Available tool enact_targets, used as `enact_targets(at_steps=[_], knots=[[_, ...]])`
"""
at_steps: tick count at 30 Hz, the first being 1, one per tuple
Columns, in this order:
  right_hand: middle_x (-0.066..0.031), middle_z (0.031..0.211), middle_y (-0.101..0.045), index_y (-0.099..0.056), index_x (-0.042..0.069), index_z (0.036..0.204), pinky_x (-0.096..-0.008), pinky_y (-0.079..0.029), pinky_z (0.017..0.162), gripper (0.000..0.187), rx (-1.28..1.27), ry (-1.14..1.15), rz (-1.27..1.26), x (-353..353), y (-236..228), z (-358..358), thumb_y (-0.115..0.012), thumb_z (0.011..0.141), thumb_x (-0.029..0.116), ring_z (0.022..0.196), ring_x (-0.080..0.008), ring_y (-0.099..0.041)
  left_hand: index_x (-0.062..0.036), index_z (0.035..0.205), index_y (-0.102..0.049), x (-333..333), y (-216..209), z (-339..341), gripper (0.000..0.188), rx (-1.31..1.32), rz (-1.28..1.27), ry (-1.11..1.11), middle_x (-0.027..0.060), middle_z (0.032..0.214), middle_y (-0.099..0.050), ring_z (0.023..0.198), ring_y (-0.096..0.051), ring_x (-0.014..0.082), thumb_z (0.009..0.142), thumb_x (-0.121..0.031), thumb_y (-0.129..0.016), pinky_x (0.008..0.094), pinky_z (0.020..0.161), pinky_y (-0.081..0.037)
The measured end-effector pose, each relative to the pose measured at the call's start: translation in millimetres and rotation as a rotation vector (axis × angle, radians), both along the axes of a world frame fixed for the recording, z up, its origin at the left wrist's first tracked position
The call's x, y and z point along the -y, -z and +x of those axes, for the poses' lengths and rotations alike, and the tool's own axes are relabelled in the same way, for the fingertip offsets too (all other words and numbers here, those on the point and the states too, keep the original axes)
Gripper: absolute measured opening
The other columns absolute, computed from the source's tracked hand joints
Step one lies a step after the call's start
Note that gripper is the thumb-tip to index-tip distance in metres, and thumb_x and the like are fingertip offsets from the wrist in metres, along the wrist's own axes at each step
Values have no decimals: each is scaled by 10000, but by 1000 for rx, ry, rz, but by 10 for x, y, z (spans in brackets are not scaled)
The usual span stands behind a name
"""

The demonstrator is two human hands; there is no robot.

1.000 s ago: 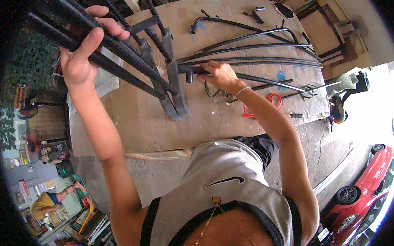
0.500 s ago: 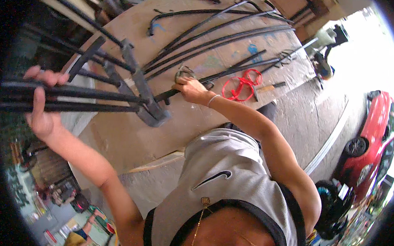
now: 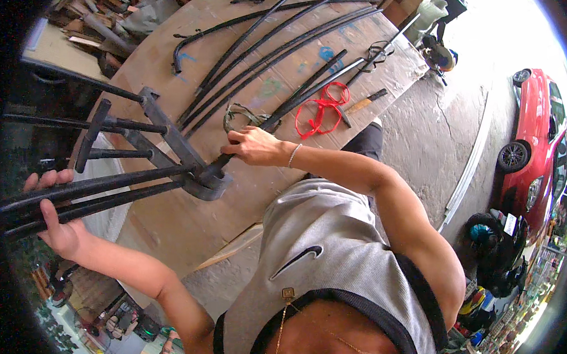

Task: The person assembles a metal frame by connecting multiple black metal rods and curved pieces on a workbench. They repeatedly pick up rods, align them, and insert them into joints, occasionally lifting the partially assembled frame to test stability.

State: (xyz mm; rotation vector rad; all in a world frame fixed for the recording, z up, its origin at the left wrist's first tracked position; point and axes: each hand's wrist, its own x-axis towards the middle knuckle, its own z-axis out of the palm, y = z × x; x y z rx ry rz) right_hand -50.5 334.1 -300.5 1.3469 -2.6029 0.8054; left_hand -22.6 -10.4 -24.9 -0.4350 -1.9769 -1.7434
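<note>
While both hands (image 3: 64, 236) (image 3: 255, 145) grip, blk frame (image 3: 181, 143) spans btwn.

floor (image 3: 423, 166): grey, cracked | table (image 3: 173, 227): brown, paint-stained top | right: bright daylight (image 3: 503, 29)

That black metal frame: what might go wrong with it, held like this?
The frame's long tubes stick out past the table; if the left hand slipped, that end might drop.

The right hand grips a black pole close to the frame, so fingers could get pinched if the frame tipped.

A swing of the frame might knock the hooked black rod lying nearby.
</note>
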Motion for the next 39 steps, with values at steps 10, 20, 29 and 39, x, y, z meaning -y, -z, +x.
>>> enact_targets(at_steps=[10,20,29,39], knots=[[-75,799,-509,-554,128,1227,-369,-480,519,459,-213,-162,-301,-295,-1656,-258,-669,792,220,608,-249,-569,56,1266,-403,-139,92,33,464,15,52,-27,213,1090,-588,974,-602,332,910,-198,-560,491,940,-453],[-236,991,-625,-527,4,1204,-429,-504,672,418,-245,-33,-384,-532,-2595,-610,-622,847,198,795,-368,-641,75,1232,-443,-446,193,43,406,31,111,-30,225,1081,-594,973,-604,346,897,-112,-576,489,912,-477],[-254,660,-602,-555,-57,855,-415,-476,549,230,-44,27,-406,-125,-3061,-571,-607,847,167,632,-385,-622,75,1142,-525,-673,317,82,358,14,189,-90,192,1011,-624,875,-628,296,848,-91,-646,442,814,-518],[-189,757,-628,-542,57,943,-458,-504,595,342,-78,316,-2,210,-2111,-660,-548,882,394,712,-361,-634,72,1076,-553,-728,498,117,312,19,140,-150,180,998,-625,856,-639,286,805,-27,-671,422,785,-536]])
